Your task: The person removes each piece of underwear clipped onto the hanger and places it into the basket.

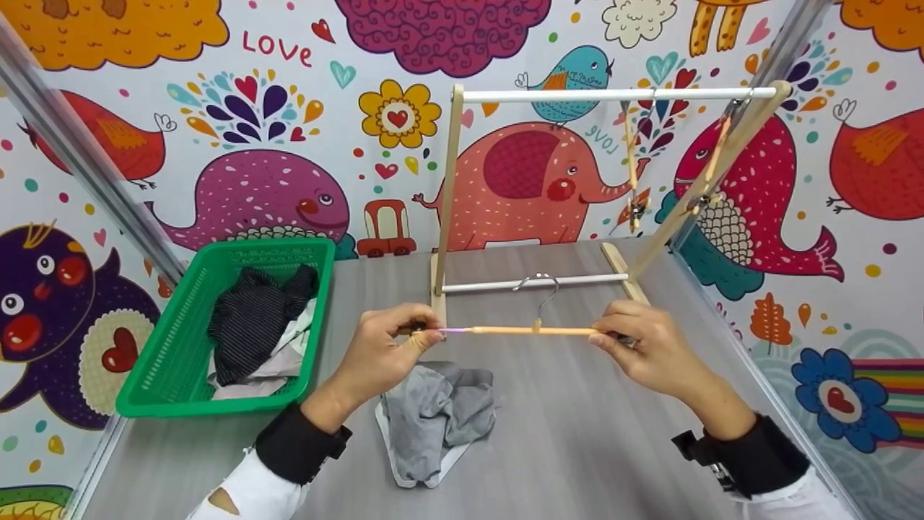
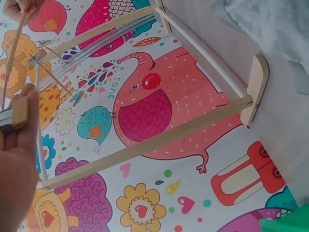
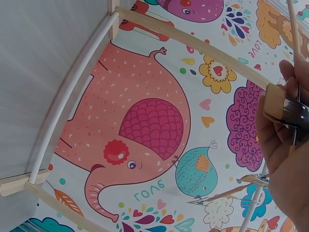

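Between both hands a wooden clip hanger [image 1: 505, 330] is held level, its metal hook upward. My left hand [image 1: 382, 347] pinches its left end, and my right hand [image 1: 639, 343] pinches the other. In the left wrist view the left hand [image 2: 19, 154] has a wood-padded clip [image 2: 19, 112] at its fingers. The right wrist view shows the right hand [image 3: 285, 159] at a similar clip [image 3: 277, 102]. Below the hanger, a crumpled grey cloth [image 1: 440, 419] lies on the table over something with a white edge.
Behind the hands stands a wood-and-white clothes rack [image 1: 449, 188]. Two clip hangers [image 1: 633, 155] hang on its right side. A green basket [image 1: 155, 404] at the left holds dark striped cloth [image 1: 253, 318] and pale cloth. Printed wall panels and metal posts enclose the grey table [image 1: 592, 448].
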`<state>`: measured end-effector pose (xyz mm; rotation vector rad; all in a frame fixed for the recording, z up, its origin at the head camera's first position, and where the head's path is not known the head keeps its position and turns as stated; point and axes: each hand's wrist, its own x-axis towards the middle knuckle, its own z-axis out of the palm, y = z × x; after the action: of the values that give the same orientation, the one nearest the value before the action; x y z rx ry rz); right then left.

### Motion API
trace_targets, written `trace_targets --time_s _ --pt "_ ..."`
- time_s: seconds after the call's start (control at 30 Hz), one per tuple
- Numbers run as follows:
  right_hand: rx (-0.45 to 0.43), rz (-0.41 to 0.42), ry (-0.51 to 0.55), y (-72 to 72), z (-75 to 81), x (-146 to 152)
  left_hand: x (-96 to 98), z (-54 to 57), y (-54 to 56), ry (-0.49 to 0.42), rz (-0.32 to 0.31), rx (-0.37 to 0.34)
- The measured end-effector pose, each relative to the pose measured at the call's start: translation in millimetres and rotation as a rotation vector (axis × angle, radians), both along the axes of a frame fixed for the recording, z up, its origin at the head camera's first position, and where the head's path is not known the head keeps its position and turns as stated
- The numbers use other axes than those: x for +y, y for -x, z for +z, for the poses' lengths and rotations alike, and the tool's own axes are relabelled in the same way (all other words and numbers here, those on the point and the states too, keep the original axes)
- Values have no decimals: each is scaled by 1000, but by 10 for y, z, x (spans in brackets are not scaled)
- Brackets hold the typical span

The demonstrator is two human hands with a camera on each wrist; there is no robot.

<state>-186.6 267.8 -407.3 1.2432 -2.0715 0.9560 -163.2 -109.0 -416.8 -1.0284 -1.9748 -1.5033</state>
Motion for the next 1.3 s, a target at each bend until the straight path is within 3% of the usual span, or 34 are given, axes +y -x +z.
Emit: trace_targets --time_s 0.27,0.43,0.97,1.3 --pt "-31 32 8 -17 16 -8 -22 -52 5 -22 14 -4" --pt "-51 31 12 -42 45 -17 -54 -96 -11 -34 22 -53" --pt "-88 35 74 -53 87 -11 -95 -252 -2 -48 3 -102" --pt "-101 -17 79 -75 104 -27 -106 -359 -57 -22 73 -183"
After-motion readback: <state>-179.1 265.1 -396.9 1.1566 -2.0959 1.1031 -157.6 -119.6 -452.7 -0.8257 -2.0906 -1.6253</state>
